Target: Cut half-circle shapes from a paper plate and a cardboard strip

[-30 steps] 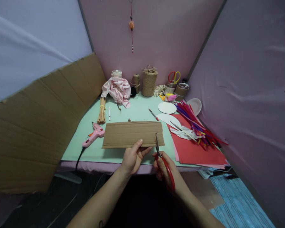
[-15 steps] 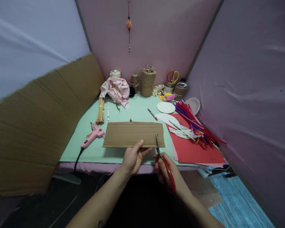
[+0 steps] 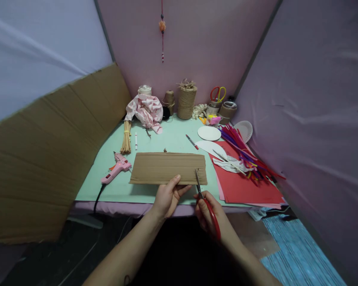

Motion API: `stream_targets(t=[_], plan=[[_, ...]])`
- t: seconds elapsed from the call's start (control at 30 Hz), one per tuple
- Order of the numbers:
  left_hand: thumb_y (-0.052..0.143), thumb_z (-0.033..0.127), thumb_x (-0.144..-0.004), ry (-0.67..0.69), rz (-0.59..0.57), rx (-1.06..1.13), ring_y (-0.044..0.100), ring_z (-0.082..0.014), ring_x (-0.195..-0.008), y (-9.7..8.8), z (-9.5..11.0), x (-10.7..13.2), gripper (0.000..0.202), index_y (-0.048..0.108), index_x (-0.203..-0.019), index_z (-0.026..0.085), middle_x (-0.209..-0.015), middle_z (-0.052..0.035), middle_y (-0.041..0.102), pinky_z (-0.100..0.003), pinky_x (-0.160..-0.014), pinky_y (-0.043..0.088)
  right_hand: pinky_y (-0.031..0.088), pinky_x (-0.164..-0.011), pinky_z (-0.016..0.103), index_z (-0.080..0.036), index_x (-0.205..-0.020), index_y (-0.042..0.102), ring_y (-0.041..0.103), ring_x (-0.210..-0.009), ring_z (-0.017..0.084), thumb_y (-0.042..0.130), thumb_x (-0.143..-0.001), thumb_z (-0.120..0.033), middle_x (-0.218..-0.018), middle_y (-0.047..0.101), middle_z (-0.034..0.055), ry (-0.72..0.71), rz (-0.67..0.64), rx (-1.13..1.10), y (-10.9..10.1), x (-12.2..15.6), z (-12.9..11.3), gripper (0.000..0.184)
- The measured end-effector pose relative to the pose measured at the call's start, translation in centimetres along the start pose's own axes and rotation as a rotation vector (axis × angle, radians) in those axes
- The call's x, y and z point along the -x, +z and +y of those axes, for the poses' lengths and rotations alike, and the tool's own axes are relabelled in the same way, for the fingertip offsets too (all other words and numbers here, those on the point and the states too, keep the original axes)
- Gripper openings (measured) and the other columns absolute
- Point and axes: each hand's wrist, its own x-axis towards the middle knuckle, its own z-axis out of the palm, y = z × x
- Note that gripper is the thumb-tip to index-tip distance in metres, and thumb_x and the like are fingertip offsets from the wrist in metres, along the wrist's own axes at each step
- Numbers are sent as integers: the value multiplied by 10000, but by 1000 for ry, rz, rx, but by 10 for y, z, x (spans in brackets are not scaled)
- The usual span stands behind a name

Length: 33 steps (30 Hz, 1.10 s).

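A brown corrugated cardboard strip [image 3: 164, 167] lies flat near the front edge of the mint-green table [image 3: 173, 139]. My left hand [image 3: 167, 196] pinches the strip's near edge, thumb on top. My right hand [image 3: 210, 216] grips red-handled scissors [image 3: 205, 202]. Their blades reach into the strip's near edge toward its right end, where a short cut shows.
A pink glue gun [image 3: 116, 171] lies left of the strip, with a stick bundle [image 3: 126, 137] behind it. Red paper sheets [image 3: 244, 186], pipe cleaners [image 3: 244, 153] and white paper plates [image 3: 209, 133] fill the right side. Twine spools [image 3: 186, 101] and pink cloth [image 3: 146, 111] stand at the back. A large cardboard sheet [image 3: 47, 159] leans left.
Both hands, the strip and the scissors stay almost where they were. The view has shifted slightly.
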Motion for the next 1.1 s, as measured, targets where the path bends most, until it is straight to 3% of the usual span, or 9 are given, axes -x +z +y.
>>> stream_targets(t=[0.37, 0.57, 0.8, 1.1], plan=[[708, 135, -737, -8, 93, 32, 690, -170, -747, 5, -4, 1, 159, 679, -892, 118, -848, -45, 735, -296, -634, 616, 198, -329, 151, -225, -941, 411, 276, -357, 42, 516, -834, -646, -497, 371, -116, 29, 19, 2, -1, 2, 5, 447], [776, 143, -675, 26, 179, -22, 687, -154, -738, 11, -9, 1, 265, 691, -926, 126, -861, -40, 731, -237, -567, 599, 202, -324, 147, -230, -926, 399, 280, -353, 42, 527, -831, -637, -498, 383, -119, 19, 21, 5, -2, 3, 6, 437], [825, 124, -590, -34, 202, -92, 677, -155, -675, 10, -6, 0, 220, 708, -772, 83, -772, -63, 732, -240, -543, 598, 243, -342, 159, -220, -977, 399, 329, -374, 45, 499, -828, -664, -588, 476, -83, 7, -1, 47, -3, 6, -4, 479], [821, 113, -590, -16, 204, -78, 682, -164, -704, 15, -6, 3, 246, 705, -805, 87, -812, -71, 735, -242, -538, 600, 227, -327, 155, -215, -951, 410, 308, -357, 46, 475, -835, -674, -528, 426, -99, 14, 45, 44, 1, 4, 2, 477]])
